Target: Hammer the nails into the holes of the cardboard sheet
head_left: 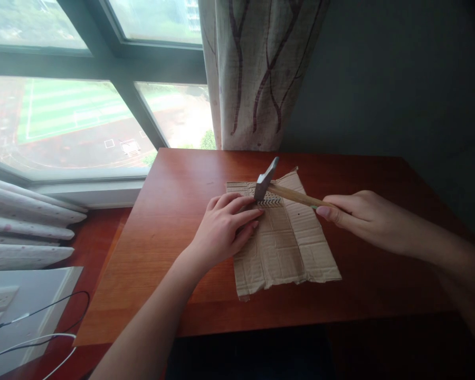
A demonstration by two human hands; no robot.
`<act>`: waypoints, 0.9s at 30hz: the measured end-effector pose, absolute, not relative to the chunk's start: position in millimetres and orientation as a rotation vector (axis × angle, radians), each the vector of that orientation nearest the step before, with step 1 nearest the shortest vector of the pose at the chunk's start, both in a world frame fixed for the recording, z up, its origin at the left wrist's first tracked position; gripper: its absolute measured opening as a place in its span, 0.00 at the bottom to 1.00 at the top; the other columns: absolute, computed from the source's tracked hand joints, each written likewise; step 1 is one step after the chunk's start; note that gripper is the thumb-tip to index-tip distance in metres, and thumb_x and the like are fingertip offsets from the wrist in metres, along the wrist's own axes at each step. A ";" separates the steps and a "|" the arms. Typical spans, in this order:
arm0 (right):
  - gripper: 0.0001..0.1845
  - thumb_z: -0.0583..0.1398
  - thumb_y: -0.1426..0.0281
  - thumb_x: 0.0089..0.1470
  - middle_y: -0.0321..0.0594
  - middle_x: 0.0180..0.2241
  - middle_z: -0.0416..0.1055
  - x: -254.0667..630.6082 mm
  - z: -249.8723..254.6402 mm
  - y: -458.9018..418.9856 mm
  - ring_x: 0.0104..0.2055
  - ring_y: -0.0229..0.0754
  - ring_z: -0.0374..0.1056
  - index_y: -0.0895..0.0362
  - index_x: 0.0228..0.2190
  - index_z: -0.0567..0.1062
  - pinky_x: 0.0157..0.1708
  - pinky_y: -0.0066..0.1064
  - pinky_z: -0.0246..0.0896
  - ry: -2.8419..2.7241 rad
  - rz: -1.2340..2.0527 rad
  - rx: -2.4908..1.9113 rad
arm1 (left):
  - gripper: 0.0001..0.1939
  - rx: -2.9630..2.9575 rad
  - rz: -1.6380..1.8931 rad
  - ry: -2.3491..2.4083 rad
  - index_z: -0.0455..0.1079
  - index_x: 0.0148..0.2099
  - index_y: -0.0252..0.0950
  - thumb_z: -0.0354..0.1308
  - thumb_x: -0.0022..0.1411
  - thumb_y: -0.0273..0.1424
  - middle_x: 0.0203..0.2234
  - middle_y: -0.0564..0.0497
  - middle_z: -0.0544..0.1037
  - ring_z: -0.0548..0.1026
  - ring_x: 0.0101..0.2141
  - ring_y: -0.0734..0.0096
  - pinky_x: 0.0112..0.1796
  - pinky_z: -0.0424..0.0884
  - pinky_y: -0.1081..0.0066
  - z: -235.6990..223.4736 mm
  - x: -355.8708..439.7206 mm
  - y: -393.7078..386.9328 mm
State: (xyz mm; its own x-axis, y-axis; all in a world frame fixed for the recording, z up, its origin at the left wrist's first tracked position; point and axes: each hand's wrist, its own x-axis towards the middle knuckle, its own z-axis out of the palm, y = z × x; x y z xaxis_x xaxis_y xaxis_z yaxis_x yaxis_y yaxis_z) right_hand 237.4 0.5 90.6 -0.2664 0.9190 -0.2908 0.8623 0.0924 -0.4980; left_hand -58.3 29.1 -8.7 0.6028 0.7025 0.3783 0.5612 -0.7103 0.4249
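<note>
My right hand is closed round the wooden handle of a hammer, near the handle's end. The hammer's metal head is close above the fingertips of my left hand; whether it touches anything there I cannot tell. Below both lies a creased piece of brown cardboard. My left hand rests on its left side with the fingers bent and the tips close together; anything between them is hidden. Beside those fingertips, a dotted patch with a row of small dark marks shows on the cardboard, partly behind the hammer.
The cardboard lies on a reddish-brown wooden table, whose front edge is towards me. A window and a patterned curtain are beyond it. At lower left are a wall socket and cables.
</note>
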 end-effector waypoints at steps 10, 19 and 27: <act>0.32 0.50 0.41 0.63 0.34 0.19 0.61 235.0 87.3 -2.2 0.22 0.37 0.56 0.54 0.23 0.66 0.23 0.32 0.47 -2.249 0.897 -1.832 | 0.15 2.571 0.777 1.041 0.77 0.55 0.45 0.54 0.72 0.34 0.58 0.48 0.77 0.70 0.57 0.54 0.54 0.64 0.53 -9.0 -58.3 29.4; 0.33 0.50 0.40 0.62 0.34 0.19 0.60 236.2 90.8 -3.0 0.21 0.37 0.55 0.54 0.22 0.65 0.22 0.31 0.46 -2.227 0.850 -1.852 | 0.15 2.564 0.779 1.034 0.77 0.56 0.46 0.54 0.72 0.34 0.58 0.48 0.77 0.70 0.57 0.54 0.54 0.64 0.52 -8.5 -58.5 29.3; 0.32 0.51 0.41 0.62 0.33 0.20 0.60 238.5 86.9 -5.2 0.23 0.37 0.55 0.54 0.23 0.66 0.23 0.31 0.47 -2.218 0.903 -1.864 | 0.15 2.558 0.775 1.033 0.78 0.56 0.45 0.54 0.72 0.34 0.58 0.48 0.77 0.70 0.57 0.54 0.55 0.64 0.51 -8.8 -58.7 30.0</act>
State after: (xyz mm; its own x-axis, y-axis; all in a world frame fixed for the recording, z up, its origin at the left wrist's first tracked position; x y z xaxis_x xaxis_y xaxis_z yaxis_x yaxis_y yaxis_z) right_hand 238.5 -5.2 86.9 -0.2419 0.9270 -0.2867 0.8637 0.0711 -0.4990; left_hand -58.7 30.0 -8.8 0.6014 0.7053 0.3753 0.5580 -0.7070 0.4344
